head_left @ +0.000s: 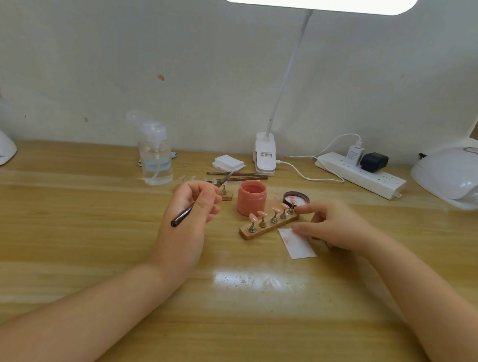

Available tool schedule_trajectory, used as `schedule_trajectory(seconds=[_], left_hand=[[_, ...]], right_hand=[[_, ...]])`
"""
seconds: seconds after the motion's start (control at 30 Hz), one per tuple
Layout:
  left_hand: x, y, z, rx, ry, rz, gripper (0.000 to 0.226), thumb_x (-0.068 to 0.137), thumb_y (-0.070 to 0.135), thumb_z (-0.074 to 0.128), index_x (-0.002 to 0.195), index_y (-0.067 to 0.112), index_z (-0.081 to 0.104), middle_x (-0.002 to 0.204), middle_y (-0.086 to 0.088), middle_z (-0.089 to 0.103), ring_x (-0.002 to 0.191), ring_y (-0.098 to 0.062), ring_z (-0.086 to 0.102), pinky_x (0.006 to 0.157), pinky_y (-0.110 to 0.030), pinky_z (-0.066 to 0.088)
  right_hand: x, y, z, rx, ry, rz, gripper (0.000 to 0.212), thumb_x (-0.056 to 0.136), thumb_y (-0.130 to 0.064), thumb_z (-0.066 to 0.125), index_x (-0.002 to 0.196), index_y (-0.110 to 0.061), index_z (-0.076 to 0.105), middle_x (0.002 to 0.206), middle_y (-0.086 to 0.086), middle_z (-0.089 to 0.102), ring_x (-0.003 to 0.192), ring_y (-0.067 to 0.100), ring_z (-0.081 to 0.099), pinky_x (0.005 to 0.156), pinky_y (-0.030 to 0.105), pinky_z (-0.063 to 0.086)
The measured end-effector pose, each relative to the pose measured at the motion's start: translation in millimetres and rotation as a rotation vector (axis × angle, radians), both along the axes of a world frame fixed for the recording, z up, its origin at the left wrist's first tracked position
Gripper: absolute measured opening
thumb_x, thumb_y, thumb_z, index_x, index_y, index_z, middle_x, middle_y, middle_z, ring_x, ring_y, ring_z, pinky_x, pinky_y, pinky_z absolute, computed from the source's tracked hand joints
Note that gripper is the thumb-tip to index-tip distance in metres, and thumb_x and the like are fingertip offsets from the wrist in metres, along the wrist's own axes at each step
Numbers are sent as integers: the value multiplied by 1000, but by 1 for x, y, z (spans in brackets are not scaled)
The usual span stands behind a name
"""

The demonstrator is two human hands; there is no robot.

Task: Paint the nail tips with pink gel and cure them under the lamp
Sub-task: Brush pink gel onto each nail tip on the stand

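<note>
Head view, left to right: left hand [193,206] gripping a dark-handled brush [183,215], open pink gel jar [251,197] on the surface [87,226]. Five pink-coated nail tips [276,210] on a wooden holder [268,225], right-hand fingers [305,210] pinching its far end. Painting seemingly finished; curing under the white lamp [456,176] at far right left to do.

- The gel jar [251,198] is standing behind the nail-tip holder [268,226] — its lid [296,198] lying to its right.
- A pump bottle [156,158] is sitting left of the jar, the curing lamp [456,176] far right.
</note>
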State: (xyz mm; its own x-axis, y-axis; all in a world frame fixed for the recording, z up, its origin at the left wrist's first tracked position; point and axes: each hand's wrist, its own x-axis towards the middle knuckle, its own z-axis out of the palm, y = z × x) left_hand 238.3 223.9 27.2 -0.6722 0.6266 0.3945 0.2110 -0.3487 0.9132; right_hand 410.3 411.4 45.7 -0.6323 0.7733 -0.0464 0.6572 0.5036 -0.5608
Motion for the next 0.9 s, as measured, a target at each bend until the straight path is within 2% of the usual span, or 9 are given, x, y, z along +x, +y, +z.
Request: schedule_trajectory(seconds=[0.07,0.17,0.23,0.33,0.43,0.6,0.7,0.9], left_hand=[[0,0,0,-2,0,6,14,100,25,49,93,19,60,81,15,66,82,-6,63,84,-31,53],[-1,0,1,2,0,12,14,100,25,49,94,19,60,82,14,66,81,-6,63,84,-31,52],[-2,0,1,6,-8,14,14,100,24,49,93,19,60,81,14,66,81,-5,62,84,-32,52],[-3,1,2,9,-32,22,14,100,23,50,91,19,61,79,15,66,79,-6,62,84,-32,52],[-4,1,1,9,-35,32,14,100,22,50,92,19,61,81,13,66,78,-6,62,83,-31,52],[-6,0,3,22,-32,58,14,101,22,49,92,18,60,84,9,66,80,-9,62,82,-32,53],[-10,-1,5,51,-14,92,15,101,22,48,93,18,60,81,11,67,81,-11,62,81,-32,53],[-13,-2,9,105,-5,149,16,102,19,46,91,18,58,84,8,63,78,-10,59,75,-25,52]], right_hand=[[1,0,0,-6,-1,14,41,80,-41,74,119,-36,63,75,-4,65,55,8,57,53,24,43],[6,1,-1,-74,104,4,28,71,-35,83,95,-25,71,63,-5,64,45,3,56,45,19,44],[9,0,0,-127,161,2,29,65,-34,87,87,-22,71,60,-6,62,46,4,57,46,21,46],[9,-1,0,-70,91,53,33,65,-43,85,93,-34,69,71,-7,66,52,3,57,57,28,50],[7,-3,-2,23,67,67,30,66,-51,81,91,-37,72,73,-8,67,59,5,56,62,27,46],[13,-9,-3,44,319,126,19,67,-31,86,81,-25,75,51,-9,55,47,4,42,51,20,36],[14,-13,8,68,443,178,17,65,-23,87,77,-20,75,49,-7,51,44,3,38,46,12,32],[19,-27,32,164,569,197,18,65,-12,86,74,-20,74,47,-10,52,41,1,39,46,9,33]])
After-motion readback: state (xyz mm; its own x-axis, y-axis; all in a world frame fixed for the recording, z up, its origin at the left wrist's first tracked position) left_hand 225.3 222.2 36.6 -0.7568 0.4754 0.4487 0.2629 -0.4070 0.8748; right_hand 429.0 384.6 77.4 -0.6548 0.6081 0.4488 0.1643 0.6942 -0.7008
